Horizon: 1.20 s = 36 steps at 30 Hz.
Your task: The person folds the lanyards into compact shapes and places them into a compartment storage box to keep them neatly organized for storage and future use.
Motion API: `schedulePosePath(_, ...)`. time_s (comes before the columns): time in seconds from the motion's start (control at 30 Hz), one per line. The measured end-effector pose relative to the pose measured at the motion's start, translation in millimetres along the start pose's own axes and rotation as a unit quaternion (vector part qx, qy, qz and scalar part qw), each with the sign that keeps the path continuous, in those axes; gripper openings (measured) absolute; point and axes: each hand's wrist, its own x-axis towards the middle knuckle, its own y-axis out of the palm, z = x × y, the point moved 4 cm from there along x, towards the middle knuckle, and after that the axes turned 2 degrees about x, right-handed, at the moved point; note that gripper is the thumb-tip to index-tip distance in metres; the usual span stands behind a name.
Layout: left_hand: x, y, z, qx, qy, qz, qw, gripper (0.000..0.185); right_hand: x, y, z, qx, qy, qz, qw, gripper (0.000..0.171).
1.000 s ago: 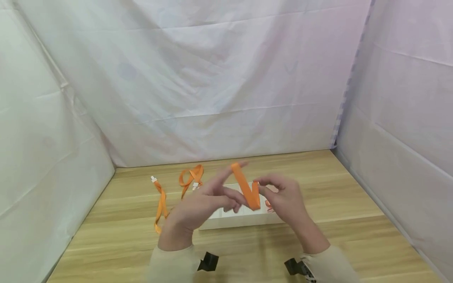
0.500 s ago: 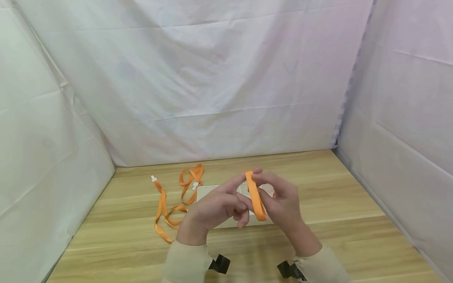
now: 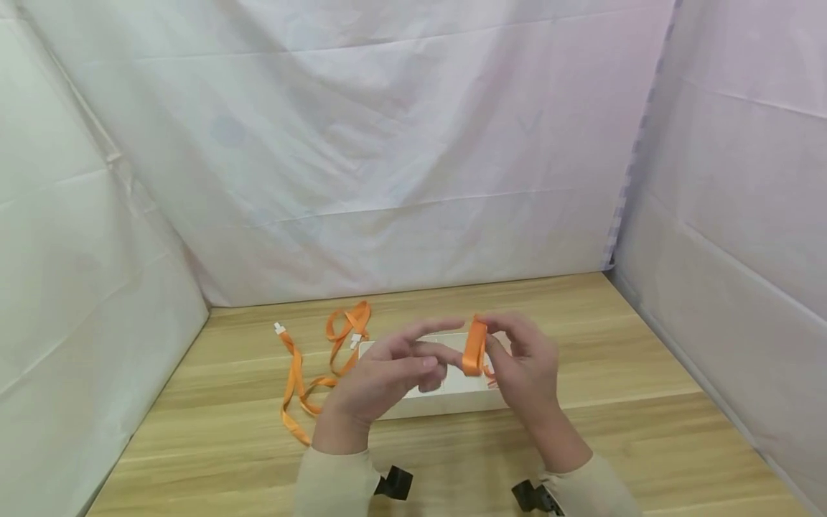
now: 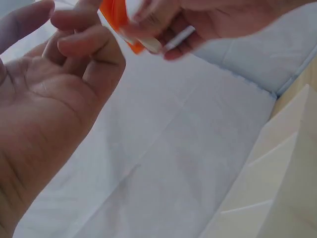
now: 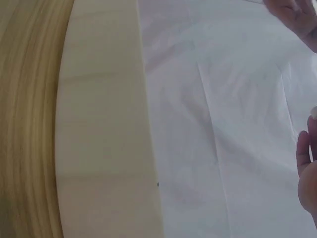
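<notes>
In the head view my right hand (image 3: pixel 523 359) pinches a small folded loop of orange ribbon (image 3: pixel 474 348) between thumb and fingertips, held upright above a flat white box (image 3: pixel 446 398) on the wooden table (image 3: pixel 614 359). My left hand (image 3: pixel 394 366) is just left of it, its fingers loosely stretched towards the loop; the index tip comes close to the ribbon. The left wrist view shows my left palm (image 4: pixel 44 99) with bent fingers next to the orange ribbon (image 4: pixel 116 20), which the other hand's fingers grip. The right wrist view shows only the white box (image 5: pixel 104 124) and cloth.
A second orange lanyard (image 3: pixel 304 373) with white clips lies curled on the table, left of the box. White cloth walls (image 3: pixel 388 143) close in the back and both sides. Black wrist-camera mounts (image 3: pixel 394 482) sit at my cuffs.
The long ribbon loop that stretched over my left fingers has shrunk to a short folded loop pinched by my right hand. Both hands shifted slightly right and lower.
</notes>
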Motion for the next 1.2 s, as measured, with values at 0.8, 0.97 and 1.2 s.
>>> schedulePosePath(0.8,15.7,-12.0,8.1,0.085,0.06,-0.409,0.9066,0.089,-16,21,13,-0.005,0.453,0.079,0.888,0.022)
schedulePosePath(0.97,13.4,-14.9,8.7,0.099,0.044,-0.408,0.9064,0.097,-16,23,19,-0.002,0.374,0.099,0.922,0.036)
schedulePosePath(1.2,11.1,-15.5,9.1,0.106,0.05,-0.398,0.9097,0.103,-11,21,17,-0.012,0.241,0.195,0.951,0.028)
